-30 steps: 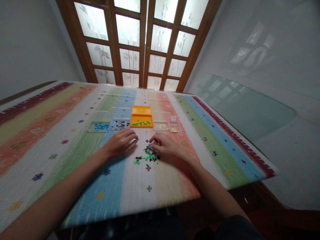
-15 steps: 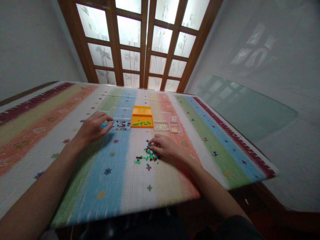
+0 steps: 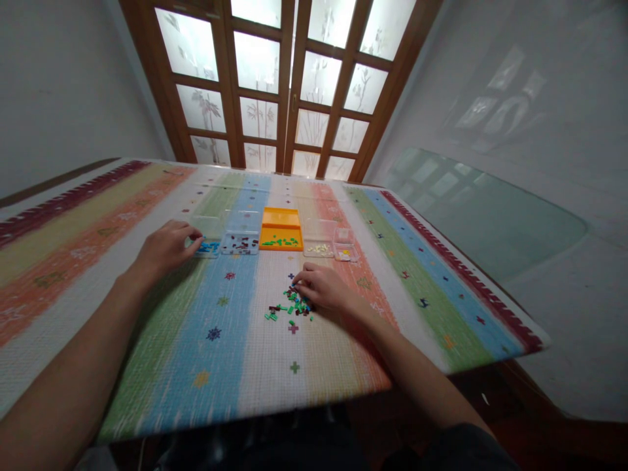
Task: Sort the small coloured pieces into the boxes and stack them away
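My left hand (image 3: 169,247) hangs over the clear box of blue pieces (image 3: 210,247) at the left end of the row. Its thumb and forefinger are pinched together, with a small blue piece (image 3: 203,239) showing at the tips. My right hand (image 3: 324,286) rests at the right side of a loose pile of small green, brown and blue toy bricks (image 3: 294,304). Its fingers are curled and closed at the pile's far edge; what they pinch, if anything, is too small to make out.
Beyond the pile stand open lidded boxes: a clear one with brown pieces (image 3: 240,244), an orange one with green pieces (image 3: 281,245), a clear one with pale pieces (image 3: 318,250) and a small one with yellow bits (image 3: 346,254). A striped cloth (image 3: 220,366) covers the table.
My left hand has moved left, from beside the brown-piece box to above the blue pieces, uncovering more of them. My right hand stays at the pile, nearly still.
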{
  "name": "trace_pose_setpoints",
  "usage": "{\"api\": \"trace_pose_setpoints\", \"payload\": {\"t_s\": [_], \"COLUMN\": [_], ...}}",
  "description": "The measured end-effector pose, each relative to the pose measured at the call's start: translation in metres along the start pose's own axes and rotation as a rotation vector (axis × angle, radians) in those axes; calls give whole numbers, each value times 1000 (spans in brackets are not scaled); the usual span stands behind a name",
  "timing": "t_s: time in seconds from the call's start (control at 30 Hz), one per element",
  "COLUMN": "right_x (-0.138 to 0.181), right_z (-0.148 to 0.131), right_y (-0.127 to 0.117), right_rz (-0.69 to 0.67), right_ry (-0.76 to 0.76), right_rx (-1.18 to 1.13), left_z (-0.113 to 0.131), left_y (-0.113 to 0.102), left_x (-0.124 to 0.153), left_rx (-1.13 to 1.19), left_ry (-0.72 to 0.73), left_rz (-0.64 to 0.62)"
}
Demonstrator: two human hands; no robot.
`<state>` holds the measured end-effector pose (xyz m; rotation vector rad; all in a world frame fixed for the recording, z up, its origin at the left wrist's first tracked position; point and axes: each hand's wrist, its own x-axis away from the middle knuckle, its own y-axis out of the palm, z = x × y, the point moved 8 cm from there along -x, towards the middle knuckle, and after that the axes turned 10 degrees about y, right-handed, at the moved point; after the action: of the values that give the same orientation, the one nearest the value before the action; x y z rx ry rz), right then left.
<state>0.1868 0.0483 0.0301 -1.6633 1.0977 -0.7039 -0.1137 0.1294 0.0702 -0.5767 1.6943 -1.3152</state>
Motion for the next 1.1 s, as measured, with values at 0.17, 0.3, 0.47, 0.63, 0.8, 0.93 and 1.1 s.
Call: {"api": "trace_pose_setpoints", "payload": {"t_s": [0.17,0.3,0.47,0.63,0.8,0.93,1.1], "right_x": [-1,-1,-1,0,0,-1,-3], "right_z": [0,0,2,2,5,6,3], "right_y": [0,0,0,1,1,-3,-5], "right_rz": [5,11,2,-29,-46,-15,-41], "right_ry": [13,18,40,63,112,101,66], "right_rx": [8,-10,-37,-72,-93,-230,-496], "left_z": [3,8,11,22,82,143,192], "left_y": [3,4,-3,-22,-25,-20,-14], "left_x": [-1,-1,-1,0,-6,-4,4], "left_rx": [6,-38,-106,-108,14,99,185], "left_ry": [-23,-61,-113,-70,276,536,687], "left_rz": [-23,-15,67,348,456,424,400]}}
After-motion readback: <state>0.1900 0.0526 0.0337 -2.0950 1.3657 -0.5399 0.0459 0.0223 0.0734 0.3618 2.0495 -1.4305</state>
